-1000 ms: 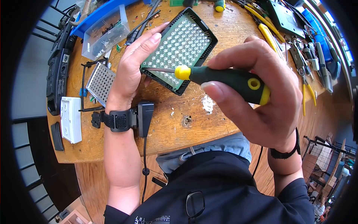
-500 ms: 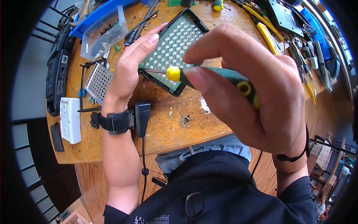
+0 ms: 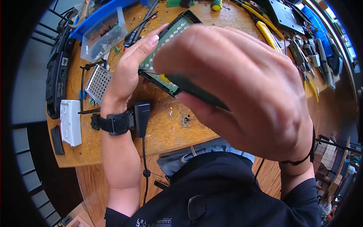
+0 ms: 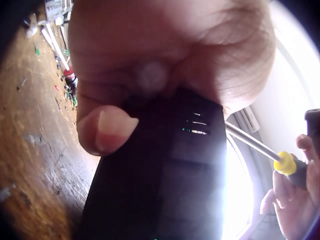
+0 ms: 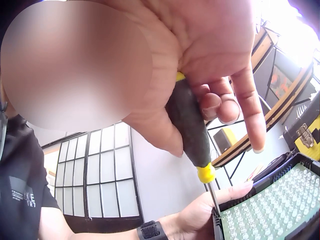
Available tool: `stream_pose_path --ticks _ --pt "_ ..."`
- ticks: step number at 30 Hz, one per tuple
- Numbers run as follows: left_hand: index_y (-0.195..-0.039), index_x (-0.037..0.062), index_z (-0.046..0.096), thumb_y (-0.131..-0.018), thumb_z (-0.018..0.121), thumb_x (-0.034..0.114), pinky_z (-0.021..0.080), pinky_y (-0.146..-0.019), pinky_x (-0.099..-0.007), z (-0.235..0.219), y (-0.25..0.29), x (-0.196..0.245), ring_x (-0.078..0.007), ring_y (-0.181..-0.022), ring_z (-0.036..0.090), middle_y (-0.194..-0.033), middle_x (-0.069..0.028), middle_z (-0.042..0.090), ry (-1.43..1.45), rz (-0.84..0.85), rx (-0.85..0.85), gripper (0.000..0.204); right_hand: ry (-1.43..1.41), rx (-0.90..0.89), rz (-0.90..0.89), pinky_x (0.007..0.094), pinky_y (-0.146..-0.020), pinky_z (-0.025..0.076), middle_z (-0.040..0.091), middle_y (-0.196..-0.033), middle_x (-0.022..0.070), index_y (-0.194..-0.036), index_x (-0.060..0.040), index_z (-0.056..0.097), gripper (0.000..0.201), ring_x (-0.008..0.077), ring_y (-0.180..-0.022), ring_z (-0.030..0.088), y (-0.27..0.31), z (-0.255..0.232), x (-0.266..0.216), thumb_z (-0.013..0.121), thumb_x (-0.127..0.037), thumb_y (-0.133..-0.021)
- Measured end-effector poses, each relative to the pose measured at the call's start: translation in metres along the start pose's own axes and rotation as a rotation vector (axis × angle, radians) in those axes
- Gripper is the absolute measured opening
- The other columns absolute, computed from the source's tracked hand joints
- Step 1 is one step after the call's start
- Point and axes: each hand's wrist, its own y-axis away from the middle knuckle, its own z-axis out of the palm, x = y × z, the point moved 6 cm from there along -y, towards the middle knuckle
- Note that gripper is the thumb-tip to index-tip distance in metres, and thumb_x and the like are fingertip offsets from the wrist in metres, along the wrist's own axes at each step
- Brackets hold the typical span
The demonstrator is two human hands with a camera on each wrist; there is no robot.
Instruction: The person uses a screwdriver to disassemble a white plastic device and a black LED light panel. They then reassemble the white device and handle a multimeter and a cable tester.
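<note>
right hand (image 3: 242, 87): fingers and thumb pinching the screwdriver (image 5: 190, 122). tip, beyond these fingers, at a corner of the board (image 5: 275, 205). left hand (image 3: 128, 68): fingers and thumb clasping the board. left of these fingers: grille (image 3: 98, 82) and box (image 3: 89, 54), on the counter (image 3: 162, 138).

a clear bin (image 3: 89, 52) and white casing (image 3: 70, 123) sit on a bench (image 3: 164, 132).

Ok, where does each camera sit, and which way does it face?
Head: on the head, looking forward and down at the bench; left hand, right hand and shirt show.
Left wrist: on that wrist, facing the dark outside of the case; both hands show.
Right wrist: on that wrist, facing the screwdriver; both hands and shirt show.
Both wrist views share the screwdriver and case.
</note>
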Motion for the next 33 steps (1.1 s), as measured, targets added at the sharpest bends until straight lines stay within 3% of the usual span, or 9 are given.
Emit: stream_pose_path --ticks 2,4,10,12,18,22,27,31,33 --pt "-0.135 0.006 0.051 -0.098 0.044 0.036 0.044 -0.055 -0.0186 0.002 -0.003 0.001 -0.0059 -0.073 0.059 -0.096 -0.0029 0.066 -0.002 0.012 -0.081 0.048 0.029 -0.017 -0.039 0.0283 -0.049 0.043 0.052 -0.069 0.007 -0.085 -0.003 0.065 0.018 0.0193 -0.056 0.054 0.0 0.0 -0.003 0.07 -0.013 -0.071" --pt "-0.136 0.002 0.049 -0.099 0.044 0.033 0.046 -0.085 -0.0229 0.008 -0.004 0.014 -0.0123 -0.097 0.06 -0.116 -0.0092 0.063 0.215 -0.18 0.118 0.049 0.056 -0.034 -0.078 0.0285 -0.049 0.042 0.052 -0.069 0.007 -0.084 -0.0031 0.065 0.018 0.0193 -0.056 0.053 0.0 0.0 -0.006 0.07 -0.013 -0.07" --pt "-0.136 -0.0009 0.048 -0.098 0.046 0.031 0.037 -0.101 -0.0265 0.015 0.003 0.017 -0.0157 -0.113 0.054 -0.127 -0.0123 0.058 0.132 -0.101 0.058 0.049 0.139 -0.084 -0.193 0.0288 -0.048 0.041 0.05 -0.068 0.0071 -0.084 -0.0032 0.065 0.02 0.0195 -0.056 0.052 0.001 0.001 -0.012 0.07 -0.013 -0.067" --pt "-0.136 -0.001 0.047 -0.098 0.046 0.032 0.038 -0.1 -0.0258 0.015 0.004 0.011 -0.0154 -0.113 0.054 -0.126 -0.0118 0.058 0.081 0.102 0.06 0.05 0.163 -0.099 -0.233 0.0289 -0.048 0.041 0.049 -0.068 0.0071 -0.084 -0.0032 0.065 0.021 0.0195 -0.055 0.052 0.001 0.003 -0.013 0.071 -0.013 -0.066" --pt "-0.135 0.0029 0.05 -0.096 0.05 0.039 0.045 -0.083 -0.0204 0.002 -0.009 -0.015 -0.0111 -0.097 0.06 -0.114 -0.008 0.063 0.233 0.063 -0.031 0.053 -0.035 -0.024 0.107 0.0273 -0.05 0.043 0.065 -0.073 0.0083 -0.094 -0.0002 0.068 0.04 0.0163 -0.057 0.058 0.023 -0.001 0.025 0.085 -0.016 -0.062" --pt "-0.134 0.0021 0.051 -0.096 0.052 0.037 0.045 -0.086 -0.0217 -0.001 -0.01 -0.018 -0.0117 -0.099 0.06 -0.114 -0.0081 0.063 0.239 0.034 -0.042 0.052 -0.106 0.102 0.149 0.0255 -0.055 0.04 0.064 -0.076 0.0102 -0.098 0.004 0.064 0.042 0.0152 -0.063 0.053 0.039 -0.011 0.036 0.084 -0.014 -0.065" --pt "-0.132 -0.0007 0.051 -0.097 0.052 0.033 0.039 -0.096 -0.0234 0.002 -0.013 -0.019 -0.0129 -0.108 0.056 -0.12 -0.0085 0.06 0.347 0.096 -0.112 0.049 -0.25 0.157 0.549 0.0246 -0.06 0.034 0.049 -0.074 0.005 -0.095 0.0037 0.061 0.049 0.0131 -0.068 0.046 0.07 -0.012 0.052 0.078 -0.036 -0.074" --pt "-0.139 -0.0067 0.037 -0.096 0.047 0.04 0.041 -0.1 -0.0284 0.0 -0.015 -0.019 -0.0189 -0.115 0.056 -0.13 -0.0172 0.054 0.219 0.126 -0.12 0.064 -0.281 0.088 0.519 0.0246 -0.059 0.036 0.048 -0.074 0.005 -0.098 0.0035 0.059 0.053 0.0131 -0.066 0.046 0.08 -0.004 0.061 0.077 -0.041 -0.076" --pt "-0.139 -0.0067 0.037 -0.096 0.047 0.04 0.041 -0.1 -0.0287 0.0 -0.015 -0.019 -0.019 -0.116 0.055 -0.131 -0.0173 0.053 0.215 0.12 -0.124 0.064 -0.254 0.282 0.524 0.0254 -0.051 0.037 0.056 -0.066 0.0066 -0.092 0.0007 0.064 0.053 0.0133 -0.055 0.05 0.081 -0.008 0.066 0.084 -0.041 -0.066"
